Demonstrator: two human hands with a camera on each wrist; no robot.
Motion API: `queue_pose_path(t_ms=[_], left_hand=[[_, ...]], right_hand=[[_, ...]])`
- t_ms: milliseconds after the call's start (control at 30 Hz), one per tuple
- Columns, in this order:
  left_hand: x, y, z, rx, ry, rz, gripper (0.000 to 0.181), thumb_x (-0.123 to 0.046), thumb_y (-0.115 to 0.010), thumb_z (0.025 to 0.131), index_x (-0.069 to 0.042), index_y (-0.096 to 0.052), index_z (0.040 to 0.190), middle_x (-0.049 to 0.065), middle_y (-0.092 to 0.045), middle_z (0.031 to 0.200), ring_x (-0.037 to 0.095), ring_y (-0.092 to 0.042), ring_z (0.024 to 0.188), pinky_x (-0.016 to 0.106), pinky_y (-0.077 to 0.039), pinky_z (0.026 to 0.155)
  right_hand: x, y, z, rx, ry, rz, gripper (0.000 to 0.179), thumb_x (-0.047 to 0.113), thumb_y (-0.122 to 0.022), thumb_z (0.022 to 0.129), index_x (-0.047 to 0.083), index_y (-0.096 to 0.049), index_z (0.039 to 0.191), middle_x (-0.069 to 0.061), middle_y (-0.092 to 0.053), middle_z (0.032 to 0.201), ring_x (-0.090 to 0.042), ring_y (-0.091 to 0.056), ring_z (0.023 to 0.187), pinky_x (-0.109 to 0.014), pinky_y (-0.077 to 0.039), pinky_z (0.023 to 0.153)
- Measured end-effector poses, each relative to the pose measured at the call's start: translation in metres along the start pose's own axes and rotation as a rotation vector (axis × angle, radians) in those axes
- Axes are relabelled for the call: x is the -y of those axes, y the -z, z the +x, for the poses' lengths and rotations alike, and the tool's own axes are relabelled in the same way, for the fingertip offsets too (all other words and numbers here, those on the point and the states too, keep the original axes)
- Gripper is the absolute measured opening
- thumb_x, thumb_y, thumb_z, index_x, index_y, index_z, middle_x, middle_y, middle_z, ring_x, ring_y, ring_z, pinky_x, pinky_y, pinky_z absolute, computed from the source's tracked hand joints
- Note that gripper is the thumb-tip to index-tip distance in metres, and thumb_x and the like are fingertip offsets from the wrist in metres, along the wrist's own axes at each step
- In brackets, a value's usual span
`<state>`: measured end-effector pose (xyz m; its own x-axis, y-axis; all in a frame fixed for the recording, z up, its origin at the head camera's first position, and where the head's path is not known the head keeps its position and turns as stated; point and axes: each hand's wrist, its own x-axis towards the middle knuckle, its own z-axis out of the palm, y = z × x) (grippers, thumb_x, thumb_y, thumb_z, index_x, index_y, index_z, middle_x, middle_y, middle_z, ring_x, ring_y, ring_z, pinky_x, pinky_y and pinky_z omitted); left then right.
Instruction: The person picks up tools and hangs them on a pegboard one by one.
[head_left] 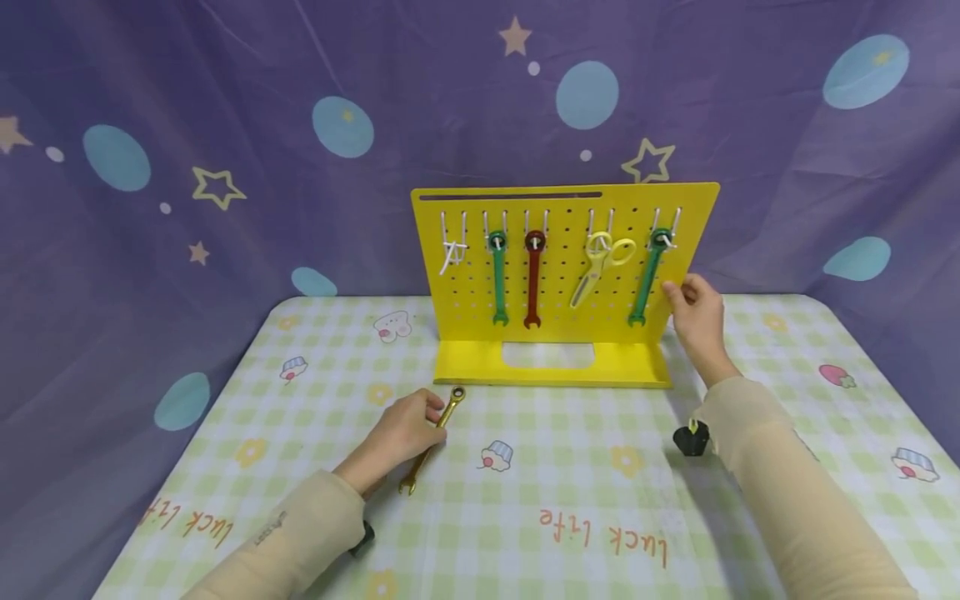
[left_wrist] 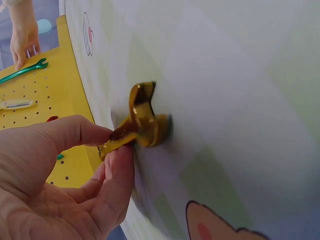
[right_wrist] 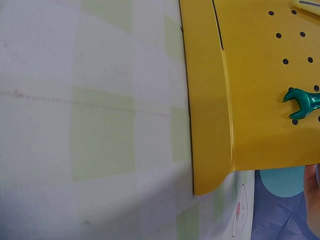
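A gold combination wrench [head_left: 451, 406] slants between the thumb and fingers of my left hand [head_left: 406, 429], its open end [left_wrist: 145, 122] nearest the left wrist camera. Whether it touches the tablecloth I cannot tell. My right hand [head_left: 699, 321] grips the right edge of a yellow pegboard [head_left: 566, 321], thumb on the front, other fingers partly hidden. White hooks on the board carry a green wrench [head_left: 499, 283], a dark red wrench [head_left: 533, 287], yellow scissors [head_left: 592, 275] and another green wrench [head_left: 648, 279]. The leftmost white hook [head_left: 453, 250] bears no tool.
The pegboard stands upright on a yellow base [head_left: 630, 375] at the back of a checked tablecloth [head_left: 570, 483]. Behind it hangs a purple patterned curtain [head_left: 465, 108]. Small black pieces show by the right sleeve [head_left: 692, 439] and left sleeve [head_left: 307, 521].
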<state>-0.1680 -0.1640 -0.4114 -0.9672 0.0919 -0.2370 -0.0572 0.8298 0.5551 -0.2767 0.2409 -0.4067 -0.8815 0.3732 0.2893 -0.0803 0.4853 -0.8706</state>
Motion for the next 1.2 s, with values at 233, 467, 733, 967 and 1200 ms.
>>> queue_pose_path(t_ms=[233, 467, 733, 967, 1200], left_hand=[[0.001, 0.003, 0.002, 0.031, 0.002, -0.011, 0.037, -0.006, -0.074, 0.081, -0.003, -0.063, 0.116, 0.005, -0.064, 0.097, 0.02, -0.059, 0.085, 0.036, -0.051, 0.078], [0.003, 0.005, 0.003, 0.06, -0.001, -0.103, 0.032, -0.003, -0.07, 0.086, 0.0, -0.063, 0.117, 0.007, -0.061, 0.096, 0.02, -0.056, 0.081, 0.03, -0.049, 0.071], [0.003, 0.008, -0.002, 0.068, -0.014, -0.155, 0.03, -0.002, -0.067, 0.086, -0.001, -0.064, 0.116, 0.007, -0.058, 0.096, 0.02, -0.052, 0.08, 0.03, -0.046, 0.069], [-0.003, 0.015, -0.007, 0.098, -0.061, -0.197, 0.027, -0.005, -0.063, 0.093, -0.001, -0.062, 0.12, 0.008, -0.06, 0.102, 0.019, -0.057, 0.08, 0.03, -0.049, 0.065], [-0.009, 0.021, -0.007, 0.049, -0.101, -0.268, 0.024, -0.012, -0.061, 0.096, -0.003, -0.063, 0.119, 0.006, -0.06, 0.102, 0.017, -0.054, 0.073, 0.03, -0.047, 0.06]], right_hand=[[0.001, 0.001, 0.001, 0.0, -0.002, 0.009, 0.041, 0.03, -0.057, 0.099, -0.008, -0.062, 0.113, -0.027, -0.066, 0.109, 0.005, -0.051, 0.074, -0.015, -0.043, 0.07], [0.001, 0.001, 0.002, -0.017, 0.006, 0.002, 0.04, 0.029, -0.057, 0.099, -0.008, -0.063, 0.112, -0.026, -0.066, 0.107, 0.005, -0.05, 0.073, -0.015, -0.042, 0.07], [-0.001, -0.001, 0.001, -0.019, 0.011, 0.018, 0.038, 0.027, -0.058, 0.1, -0.009, -0.063, 0.111, -0.027, -0.066, 0.106, 0.006, -0.051, 0.073, -0.014, -0.043, 0.069], [0.0, 0.0, 0.0, -0.007, 0.009, 0.004, 0.04, 0.029, -0.057, 0.1, -0.009, -0.062, 0.113, -0.028, -0.067, 0.109, 0.007, -0.051, 0.075, -0.015, -0.043, 0.072], [0.0, 0.0, 0.0, 0.003, -0.001, 0.003, 0.042, 0.031, -0.056, 0.1, -0.008, -0.062, 0.114, -0.027, -0.067, 0.11, 0.005, -0.051, 0.077, -0.016, -0.042, 0.074]])
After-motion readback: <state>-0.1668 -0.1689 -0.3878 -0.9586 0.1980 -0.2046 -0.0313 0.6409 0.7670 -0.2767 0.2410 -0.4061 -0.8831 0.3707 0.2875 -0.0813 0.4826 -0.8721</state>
